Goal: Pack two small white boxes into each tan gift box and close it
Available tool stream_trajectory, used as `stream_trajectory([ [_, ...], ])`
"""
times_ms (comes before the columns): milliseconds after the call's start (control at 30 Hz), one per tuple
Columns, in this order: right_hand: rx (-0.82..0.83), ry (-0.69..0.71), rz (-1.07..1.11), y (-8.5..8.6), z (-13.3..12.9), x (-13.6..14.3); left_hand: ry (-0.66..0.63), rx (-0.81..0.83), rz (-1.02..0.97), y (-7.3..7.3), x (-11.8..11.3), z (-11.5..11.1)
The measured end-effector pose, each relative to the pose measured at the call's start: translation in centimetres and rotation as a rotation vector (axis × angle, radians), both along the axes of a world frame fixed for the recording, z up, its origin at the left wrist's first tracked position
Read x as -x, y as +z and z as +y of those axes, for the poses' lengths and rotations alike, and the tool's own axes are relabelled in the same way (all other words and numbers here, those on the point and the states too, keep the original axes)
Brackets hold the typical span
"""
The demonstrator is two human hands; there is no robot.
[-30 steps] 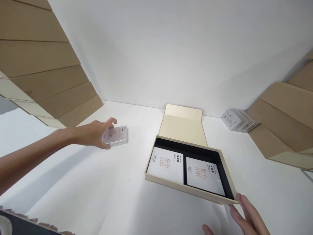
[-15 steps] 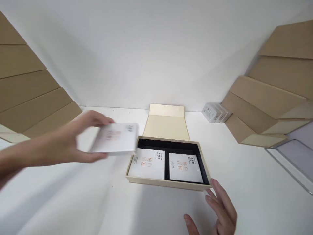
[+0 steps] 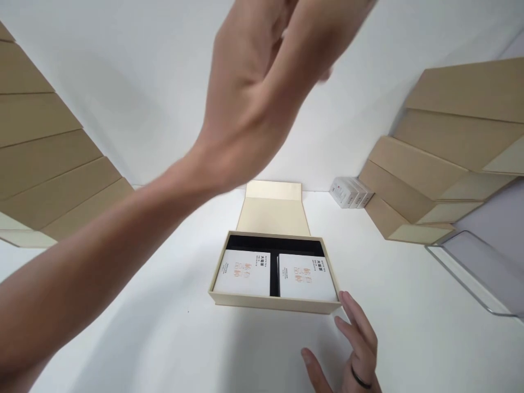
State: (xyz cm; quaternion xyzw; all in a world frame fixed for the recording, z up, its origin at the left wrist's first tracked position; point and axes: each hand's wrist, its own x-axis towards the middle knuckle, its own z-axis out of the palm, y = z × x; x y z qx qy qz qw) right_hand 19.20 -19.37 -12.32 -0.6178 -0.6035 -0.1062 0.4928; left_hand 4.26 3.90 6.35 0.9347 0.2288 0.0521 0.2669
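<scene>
My left hand (image 3: 249, 93) is raised high in front of the camera, its forearm crossing from the lower left. Its fingers are mostly cut off or hidden, so what they hold, if anything, does not show. Below it lies an open cream gift box (image 3: 272, 302) with a black insert (image 3: 275, 277). Two white tea boxes with orange and black print, a left one (image 3: 244, 273) and a right one (image 3: 308, 278), sit in its two compartments. My right hand (image 3: 355, 349), with a dark ring, has its fingers apart; a fingertip touches the gift box's near right corner.
The gift box's lid (image 3: 273, 214) lies folded back toward the wall. Several small white boxes (image 3: 347, 192) stand by the wall. Stacks of tan boxes rise on the left (image 3: 49, 158) and right (image 3: 442, 153). A clear-edged tray (image 3: 470, 278) is at the right.
My left hand, which held a white tea box left of the gift box, has swung up and right. The right compartment's tea box now sits higher. My right hand stays at the corner.
</scene>
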Motion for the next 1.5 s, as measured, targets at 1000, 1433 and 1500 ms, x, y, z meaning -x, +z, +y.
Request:
stream_trajectory([
  [1000,1.443,0.507,-0.684,15.9,14.5,-1.6,-0.049,-0.125,0.693,-2.4,-1.6,-1.8],
  [1433,1.212,0.404,-0.617,14.5,11.2,-2.1,0.036,-0.004,0.488,-0.4,1.2,-0.9],
  [1500,1.033,0.319,-0.565,13.4,8.8,-2.5,0.193,0.051,0.306,-0.5,2.2,1.8],
])
